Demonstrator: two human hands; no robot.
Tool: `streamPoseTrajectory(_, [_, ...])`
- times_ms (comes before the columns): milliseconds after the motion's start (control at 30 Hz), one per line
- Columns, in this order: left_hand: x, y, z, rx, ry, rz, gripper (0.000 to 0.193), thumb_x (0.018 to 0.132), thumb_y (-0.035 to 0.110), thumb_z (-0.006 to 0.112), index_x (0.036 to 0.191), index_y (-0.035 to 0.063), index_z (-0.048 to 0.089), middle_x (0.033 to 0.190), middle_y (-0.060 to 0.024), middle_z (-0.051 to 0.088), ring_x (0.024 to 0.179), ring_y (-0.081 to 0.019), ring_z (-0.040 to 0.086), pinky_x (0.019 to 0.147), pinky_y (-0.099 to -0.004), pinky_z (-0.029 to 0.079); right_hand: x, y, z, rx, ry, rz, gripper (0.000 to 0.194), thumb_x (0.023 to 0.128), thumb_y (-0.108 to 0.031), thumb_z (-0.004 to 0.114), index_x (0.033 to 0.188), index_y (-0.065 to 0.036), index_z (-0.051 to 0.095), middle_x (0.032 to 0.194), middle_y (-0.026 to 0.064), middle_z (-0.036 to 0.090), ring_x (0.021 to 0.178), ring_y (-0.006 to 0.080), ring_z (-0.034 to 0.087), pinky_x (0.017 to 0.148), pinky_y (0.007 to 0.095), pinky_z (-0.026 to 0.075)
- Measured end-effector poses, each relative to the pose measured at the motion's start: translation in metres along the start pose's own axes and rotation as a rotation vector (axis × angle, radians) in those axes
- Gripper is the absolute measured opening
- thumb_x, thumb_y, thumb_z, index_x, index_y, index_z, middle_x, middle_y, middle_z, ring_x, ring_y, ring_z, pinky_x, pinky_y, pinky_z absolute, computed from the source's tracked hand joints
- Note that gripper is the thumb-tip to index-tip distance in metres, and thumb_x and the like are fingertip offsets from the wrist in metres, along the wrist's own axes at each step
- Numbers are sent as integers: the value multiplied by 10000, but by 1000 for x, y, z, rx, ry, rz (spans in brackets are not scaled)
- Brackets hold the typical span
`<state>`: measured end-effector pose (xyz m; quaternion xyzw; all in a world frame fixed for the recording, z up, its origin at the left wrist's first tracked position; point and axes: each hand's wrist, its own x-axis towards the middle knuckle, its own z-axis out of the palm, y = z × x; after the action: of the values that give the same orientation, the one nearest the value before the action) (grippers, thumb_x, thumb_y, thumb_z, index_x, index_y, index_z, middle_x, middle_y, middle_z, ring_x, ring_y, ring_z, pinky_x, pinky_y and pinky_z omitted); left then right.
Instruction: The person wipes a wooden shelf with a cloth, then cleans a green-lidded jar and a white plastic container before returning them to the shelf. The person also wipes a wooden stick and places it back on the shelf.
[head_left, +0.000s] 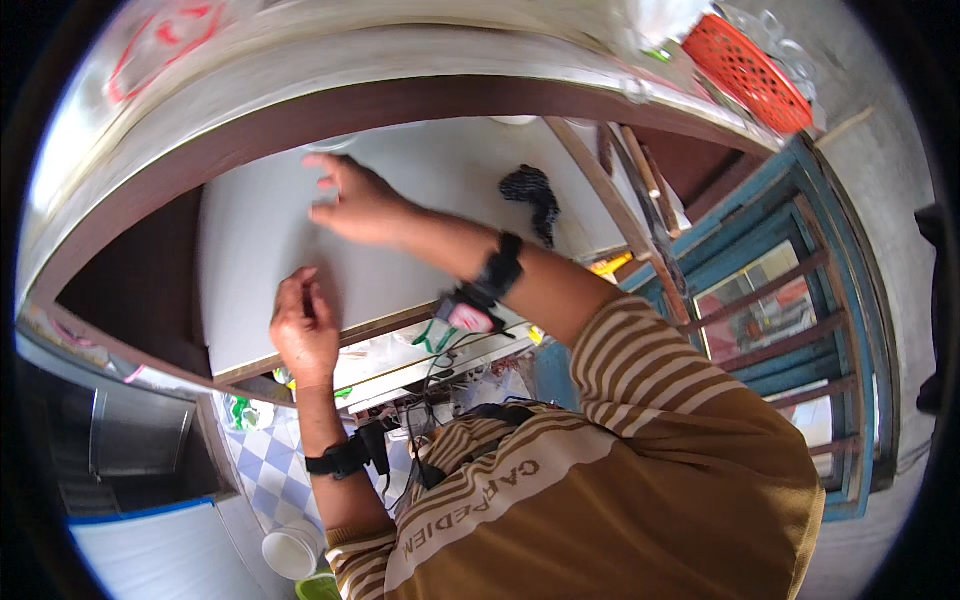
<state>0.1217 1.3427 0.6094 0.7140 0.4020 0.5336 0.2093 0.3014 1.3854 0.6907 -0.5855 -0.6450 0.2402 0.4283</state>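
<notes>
My right hand is stretched over a pale grey shelf board, fingers spread and blurred, with nothing seen in it. Just beyond its fingertips, a clear round rim shows partly under the brown wooden frame. My left hand is above the near left part of the board, its fingers loosely curled. The inside of that palm is partly hidden, so I cannot tell whether anything is in it. To the right of my right forearm lies a crumpled black patterned cloth.
An orange plastic basket sits on the upper ledge. Wooden bars stand at the board's right side, near a blue barred window. A white bucket is on the tiled floor. A cable hangs before my body.
</notes>
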Motion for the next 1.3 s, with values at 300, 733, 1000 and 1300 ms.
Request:
streamPoseTrajectory(300, [-1, -3, -2, 33, -63, 9, 191, 947, -1, 578, 1122, 6, 656, 1020, -161, 702, 888, -285, 697, 791, -362, 551, -202, 28, -202, -1046, 522, 160, 400, 861, -129, 668, 1254, -96, 603, 1168, 141, 641, 1093, 345, 629, 949, 458, 517])
streamPoseTrajectory(733, [-2, -17, 1, 38, -101, 78, 190, 967, 9, 579, 1143, -4, 650, 1045, -114, 708, 923, -191, 669, 848, -326, 535, -315, 84, -267, -1285, 323, 680, 567, 832, -173, 723, 1362, -107, 535, 1230, 168, 588, 1207, 333, 567, 1002, 397, 490])
streamPoseTrajectory(1000, [1, -17, -4, 41, -145, 76, 167, 990, 20, 569, 1129, -21, 652, 1037, -114, 692, 933, -191, 652, 878, -326, 523, -341, 80, -297, -1040, 278, 731, 496, 927, -79, 573, 1418, -80, 503, 1209, 168, 655, 1153, 305, 631, 943, 424, 518])
streamPoseTrajectory(1300, [0, -21, -4, -33, -133, 91, 178, 990, 14, 556, 1139, -13, 649, 1068, -96, 694, 934, -187, 657, 874, -327, 528, -414, 35, -304, 731, 571, 577, 606, 978, -196, 644, 1506, -26, 403, 1149, 105, 672, 957, 130, 650, 838, 259, 536])
